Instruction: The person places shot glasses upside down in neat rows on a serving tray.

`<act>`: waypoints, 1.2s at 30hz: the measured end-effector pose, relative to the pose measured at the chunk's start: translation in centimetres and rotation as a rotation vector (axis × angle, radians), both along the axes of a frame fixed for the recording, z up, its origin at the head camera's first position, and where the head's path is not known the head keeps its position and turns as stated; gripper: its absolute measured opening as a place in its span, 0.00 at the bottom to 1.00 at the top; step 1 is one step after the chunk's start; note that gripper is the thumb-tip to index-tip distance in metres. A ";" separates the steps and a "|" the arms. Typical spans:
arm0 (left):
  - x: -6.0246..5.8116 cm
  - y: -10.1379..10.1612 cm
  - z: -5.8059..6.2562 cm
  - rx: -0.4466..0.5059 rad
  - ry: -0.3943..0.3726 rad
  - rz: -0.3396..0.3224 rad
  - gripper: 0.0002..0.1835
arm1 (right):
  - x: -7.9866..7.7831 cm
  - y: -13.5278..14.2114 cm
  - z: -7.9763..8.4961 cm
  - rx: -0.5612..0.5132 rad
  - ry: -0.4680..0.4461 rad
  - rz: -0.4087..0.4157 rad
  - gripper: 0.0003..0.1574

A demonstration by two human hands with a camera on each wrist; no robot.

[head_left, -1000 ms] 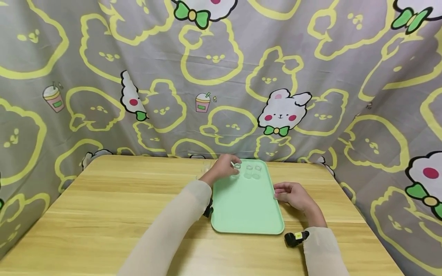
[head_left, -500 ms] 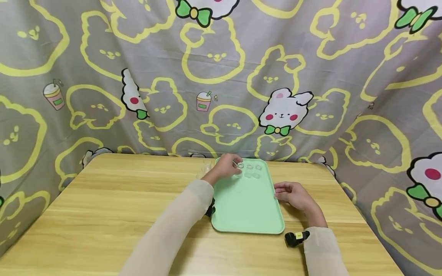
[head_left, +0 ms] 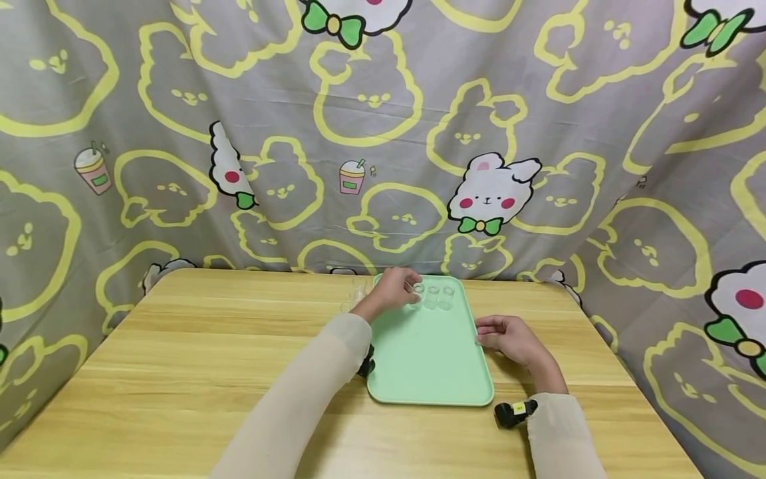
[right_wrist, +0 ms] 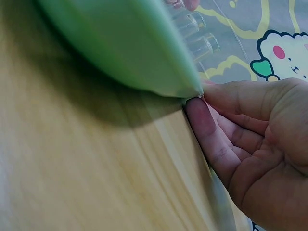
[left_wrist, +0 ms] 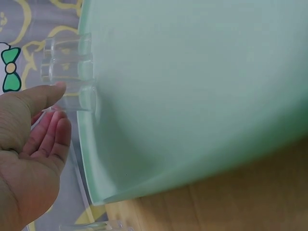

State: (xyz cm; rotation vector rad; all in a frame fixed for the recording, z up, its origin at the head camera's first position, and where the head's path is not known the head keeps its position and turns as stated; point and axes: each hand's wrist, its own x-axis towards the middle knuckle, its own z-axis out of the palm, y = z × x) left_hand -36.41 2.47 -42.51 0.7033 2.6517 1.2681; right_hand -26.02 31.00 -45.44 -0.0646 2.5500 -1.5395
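Observation:
In the head view a pale green tray [head_left: 427, 359] lies on the table. My left hand [head_left: 396, 287] reaches over its far left part and pinches a clear glass cup [left_wrist: 79, 96] between thumb and fingers. That cup stands close beside two more clear cups [head_left: 433, 298] [head_left: 446, 298], lined up along the tray's far end. On the tray's right side, my right hand [head_left: 509, 339] pinches the rim, thumb above and forefinger below, as the right wrist view shows. My left fingers partly cover the held cup in the head view.
More clear glasses [head_left: 358, 290] stand on the wooden table [head_left: 239, 332] left of the tray, partly behind my left hand. A patterned curtain [head_left: 269, 166] hangs directly behind the table's far edge. Black wrist cameras [head_left: 511, 414] are on both arms.
My left hand has shifted slightly to the right with the glass cup, bringing it nearer the other two. My right hand has stayed at the tray's rim.

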 end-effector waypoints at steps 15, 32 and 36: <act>-0.5 -1.8 2.2 -0.016 0.077 -0.015 0.20 | 0.3 0.4 0.1 0.016 -0.002 0.005 0.28; -1.3 -9.7 3.4 -0.010 0.131 0.012 0.18 | -0.1 0.4 -0.4 -0.003 -0.004 0.002 0.27; -1.5 -11.3 3.3 -0.019 0.106 0.008 0.19 | -0.1 0.3 -0.3 -0.002 -0.005 0.007 0.28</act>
